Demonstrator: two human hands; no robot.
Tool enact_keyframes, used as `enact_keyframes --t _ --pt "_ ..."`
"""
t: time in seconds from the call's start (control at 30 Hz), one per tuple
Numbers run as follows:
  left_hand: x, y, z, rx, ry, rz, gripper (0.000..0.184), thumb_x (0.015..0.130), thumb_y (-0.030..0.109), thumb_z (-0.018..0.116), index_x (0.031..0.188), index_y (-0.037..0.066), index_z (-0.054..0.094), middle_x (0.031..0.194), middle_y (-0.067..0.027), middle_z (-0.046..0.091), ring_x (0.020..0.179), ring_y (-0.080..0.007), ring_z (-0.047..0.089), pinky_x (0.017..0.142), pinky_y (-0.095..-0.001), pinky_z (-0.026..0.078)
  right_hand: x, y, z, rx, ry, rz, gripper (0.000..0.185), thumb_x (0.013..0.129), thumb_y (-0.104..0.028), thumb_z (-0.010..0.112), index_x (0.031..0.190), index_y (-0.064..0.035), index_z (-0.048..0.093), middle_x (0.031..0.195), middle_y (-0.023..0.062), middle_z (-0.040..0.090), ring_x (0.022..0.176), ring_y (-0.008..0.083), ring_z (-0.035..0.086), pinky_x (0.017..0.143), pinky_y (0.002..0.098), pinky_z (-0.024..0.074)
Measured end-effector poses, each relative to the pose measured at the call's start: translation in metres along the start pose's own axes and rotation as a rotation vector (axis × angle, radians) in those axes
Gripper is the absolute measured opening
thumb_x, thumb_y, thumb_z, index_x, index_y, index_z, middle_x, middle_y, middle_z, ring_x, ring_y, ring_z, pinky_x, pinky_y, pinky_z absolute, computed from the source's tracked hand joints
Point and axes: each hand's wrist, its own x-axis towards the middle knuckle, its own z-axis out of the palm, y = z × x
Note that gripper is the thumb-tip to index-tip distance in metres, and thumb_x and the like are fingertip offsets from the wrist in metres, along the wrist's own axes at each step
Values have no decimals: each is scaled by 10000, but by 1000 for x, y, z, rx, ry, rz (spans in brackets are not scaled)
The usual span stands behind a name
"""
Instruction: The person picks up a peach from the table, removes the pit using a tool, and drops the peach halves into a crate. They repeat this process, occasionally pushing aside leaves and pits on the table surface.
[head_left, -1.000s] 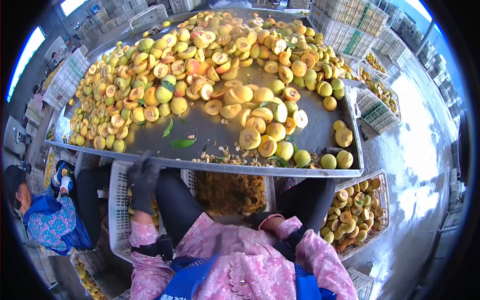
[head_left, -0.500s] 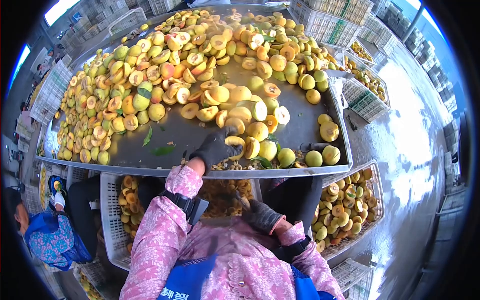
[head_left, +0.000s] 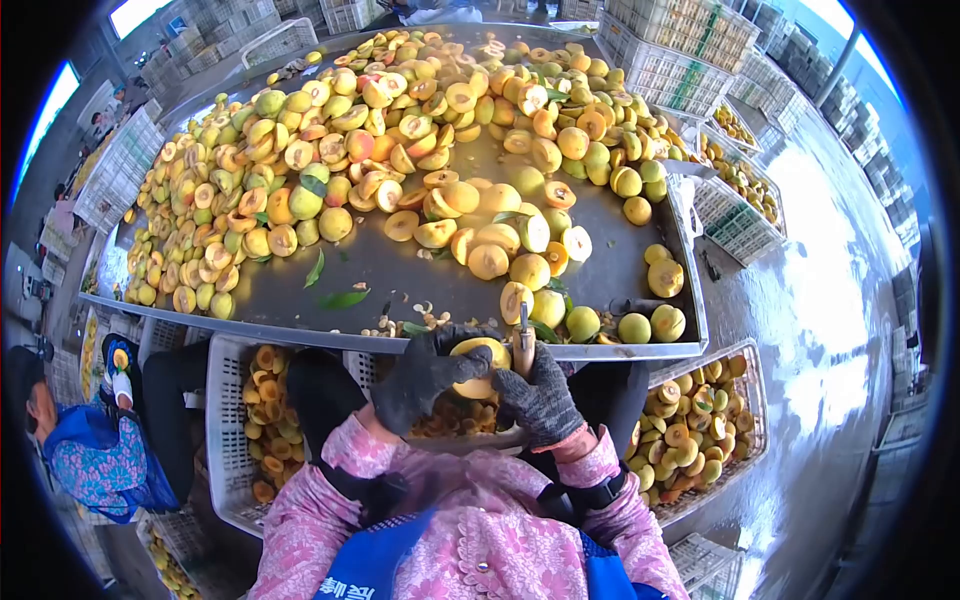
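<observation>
Near the front edge of the metal table (head_left: 400,262), my left hand (head_left: 425,378) in a dark glove is closed on a yellow fruit half (head_left: 480,366). My right hand (head_left: 540,402), in a grey glove, grips a small tool (head_left: 524,346) with a wooden handle and a metal tip pointing up. The tool is right beside the fruit. Both hands are above a crate of brownish pieces (head_left: 455,416), which they partly hide. Halved and whole yellow-green fruit (head_left: 300,155) lie heaped on the table, with leaves and small pits near its front edge.
A white crate of fruit halves (head_left: 232,440) stands at my left leg, another crate (head_left: 757,400) at my right. A co-worker (head_left: 105,445) in a blue apron sits at the far left. Stacked crates (head_left: 680,50) stand beyond the table, beside a wet floor (head_left: 800,330).
My left hand has come back from the table with a fruit half. My right hand has risen with the tool and now meets it at the table's edge.
</observation>
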Motion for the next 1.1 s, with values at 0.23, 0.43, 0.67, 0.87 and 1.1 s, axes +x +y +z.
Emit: enact_keyframes --t 0.23,0.43,0.67,0.87,1.1 --pt "-9 -64 -19 -61 108 257 384 917 229 431 1172 -50 504 1102 -139 584 1008 -210 563 894 -325 451 1 16 19 81 -26 -122 400 827 -99 632 1190 -30 480 885 17 587 666 71 553 555 207 482" --pt "-29 -26 10 131 108 379 400 958 256 372 1200 -46 469 1118 -149 569 1014 -230 558 920 -355 450 -13 33 6 -436 7 -342 317 865 -106 579 1147 -2 478 952 122 563 853 234 548 739 305 452" --pt "-22 -57 -7 -56 168 457 384 936 217 440 1215 -46 460 1132 -164 561 1043 -250 551 928 -355 446 -48 1 23 -777 -143 -133 229 876 -130 542 1045 9 474 894 231 557 837 398 557 694 415 449" --pt "-29 -60 -8 -335 192 389 332 907 30 487 1225 -58 450 1178 -170 549 1069 -222 539 935 -332 424 -46 3 31 -843 -162 -205 236 876 -149 537 1040 8 473 902 246 553 838 415 550 690 426 450" --pt "-37 -44 1 146 343 641 338 903 64 491 1216 -60 458 1186 -185 544 1089 -250 540 940 -349 422 -51 -2 39 -812 -89 -191 203 883 -132 520 1027 8 490 902 195 568 824 365 565 707 416 452"
